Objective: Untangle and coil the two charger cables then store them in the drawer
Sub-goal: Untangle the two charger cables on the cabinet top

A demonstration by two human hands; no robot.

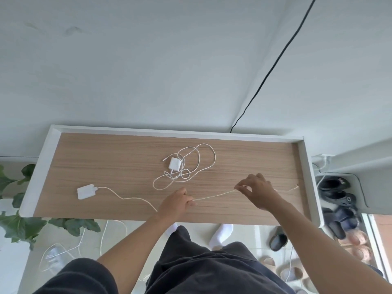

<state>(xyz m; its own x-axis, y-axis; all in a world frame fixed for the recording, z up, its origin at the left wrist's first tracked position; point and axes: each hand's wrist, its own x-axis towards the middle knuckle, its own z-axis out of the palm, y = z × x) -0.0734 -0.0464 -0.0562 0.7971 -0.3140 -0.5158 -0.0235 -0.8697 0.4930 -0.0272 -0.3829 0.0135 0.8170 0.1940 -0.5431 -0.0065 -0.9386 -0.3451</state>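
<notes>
Two white chargers lie on a wooden shelf top (106, 158) with a white raised rim. One adapter (85, 191) sits at the left; its thin cable (129, 198) runs right into my left hand (176, 203), which is closed around it. From there the cable stretches taut to my right hand (257, 193), which pinches it between thumb and fingers, and its free end (293, 188) trails right. The second adapter (174, 163) lies further back with its cable (197, 164) in loose tangled loops, untouched. No drawer is visible.
A black cable (275, 60) runs down the wall behind the shelf. Leafy plant (19, 221) at the left. Several shoes and slippers (339, 200) crowd the floor at the right. More white cords (63, 249) lie on the floor below.
</notes>
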